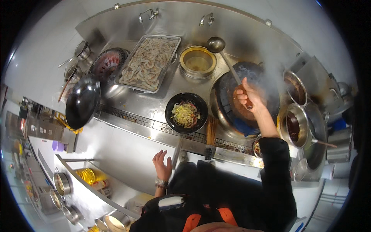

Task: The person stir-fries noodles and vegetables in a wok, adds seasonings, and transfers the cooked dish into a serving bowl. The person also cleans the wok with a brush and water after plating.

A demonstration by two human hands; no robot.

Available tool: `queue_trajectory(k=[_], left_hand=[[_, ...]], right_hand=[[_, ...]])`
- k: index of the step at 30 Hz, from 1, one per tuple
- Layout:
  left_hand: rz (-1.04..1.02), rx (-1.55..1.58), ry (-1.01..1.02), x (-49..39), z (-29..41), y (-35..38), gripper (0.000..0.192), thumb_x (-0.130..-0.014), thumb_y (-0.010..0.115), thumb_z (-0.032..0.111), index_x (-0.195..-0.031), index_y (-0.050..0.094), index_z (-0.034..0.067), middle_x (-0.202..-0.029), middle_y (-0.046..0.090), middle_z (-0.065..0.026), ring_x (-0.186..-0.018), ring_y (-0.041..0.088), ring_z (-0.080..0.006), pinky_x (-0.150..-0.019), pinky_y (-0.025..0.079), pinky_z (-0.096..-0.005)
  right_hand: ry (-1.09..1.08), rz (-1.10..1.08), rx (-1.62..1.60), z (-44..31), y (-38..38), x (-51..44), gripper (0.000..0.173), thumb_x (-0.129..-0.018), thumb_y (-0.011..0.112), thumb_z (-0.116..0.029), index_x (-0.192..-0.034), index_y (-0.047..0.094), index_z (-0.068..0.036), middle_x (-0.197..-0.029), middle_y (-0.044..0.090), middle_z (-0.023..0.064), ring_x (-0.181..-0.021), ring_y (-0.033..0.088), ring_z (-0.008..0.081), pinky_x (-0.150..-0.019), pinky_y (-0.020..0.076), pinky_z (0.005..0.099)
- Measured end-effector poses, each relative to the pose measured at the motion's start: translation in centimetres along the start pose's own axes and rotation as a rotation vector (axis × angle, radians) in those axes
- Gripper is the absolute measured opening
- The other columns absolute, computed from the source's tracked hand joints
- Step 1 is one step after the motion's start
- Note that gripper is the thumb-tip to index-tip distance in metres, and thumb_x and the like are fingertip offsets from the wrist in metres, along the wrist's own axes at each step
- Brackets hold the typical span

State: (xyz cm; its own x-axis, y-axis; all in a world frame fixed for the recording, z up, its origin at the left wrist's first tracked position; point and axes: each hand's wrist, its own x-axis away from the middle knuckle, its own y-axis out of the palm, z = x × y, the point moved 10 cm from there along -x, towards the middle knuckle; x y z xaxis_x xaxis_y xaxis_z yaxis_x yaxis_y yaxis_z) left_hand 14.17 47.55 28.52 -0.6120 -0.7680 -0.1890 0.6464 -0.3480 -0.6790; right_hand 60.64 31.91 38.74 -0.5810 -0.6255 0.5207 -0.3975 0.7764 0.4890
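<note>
My right hand (248,95) grips the wooden handle of a steel ladle (216,45), raised over a large smoking wok (243,69) on the right burner. The ladle's bowl points away from me, to the right of a gold-rimmed pot of liquid (198,59). Left of the wok, a black pan (185,129) holds bean sprouts (185,113) and other pieces. Its handle points towards me. My left hand (163,165) is beside that handle with fingers apart, holding nothing; it wears a band at the wrist. A bamboo brush (211,134) lies between pan and wok.
A metal tray of shrimp (149,65) stands at the back left. An empty black wok (83,101) leans at the left. Steel bowls with dark sauces (294,123) stand at the right. Two faucets (149,15) are on the back wall. Smoke rises over the right burner.
</note>
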Motion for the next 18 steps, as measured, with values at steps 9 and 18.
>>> queue_trajectory(k=[9,18], left_hand=[[0.091,-0.015,-0.209,4.2,-6.6,-1.1,0.034,-0.085,0.067,0.016,-0.117,0.065,0.005,-0.121,0.064,-0.0184,-0.117,0.055,-0.0382,-0.103,0.039,-0.0493],[0.138,-0.106,-0.365,5.4,-13.3,-5.6,0.033,-0.083,0.069,0.013,-0.115,0.066,0.006,-0.119,0.066,-0.0158,-0.113,0.057,-0.0359,-0.101,0.040,-0.0464]], right_hand=[[0.043,-0.469,-0.120,-1.6,16.7,-10.4,0.043,-0.101,0.049,-0.049,-0.090,0.045,-0.008,-0.072,0.047,0.0002,-0.051,0.042,0.0058,-0.042,0.0360,0.0202],[0.069,-0.471,-0.308,-4.0,35.9,-27.9,0.047,-0.102,0.047,-0.048,-0.093,0.044,-0.002,-0.070,0.045,0.0014,-0.052,0.046,0.0084,-0.043,0.0411,0.0219]])
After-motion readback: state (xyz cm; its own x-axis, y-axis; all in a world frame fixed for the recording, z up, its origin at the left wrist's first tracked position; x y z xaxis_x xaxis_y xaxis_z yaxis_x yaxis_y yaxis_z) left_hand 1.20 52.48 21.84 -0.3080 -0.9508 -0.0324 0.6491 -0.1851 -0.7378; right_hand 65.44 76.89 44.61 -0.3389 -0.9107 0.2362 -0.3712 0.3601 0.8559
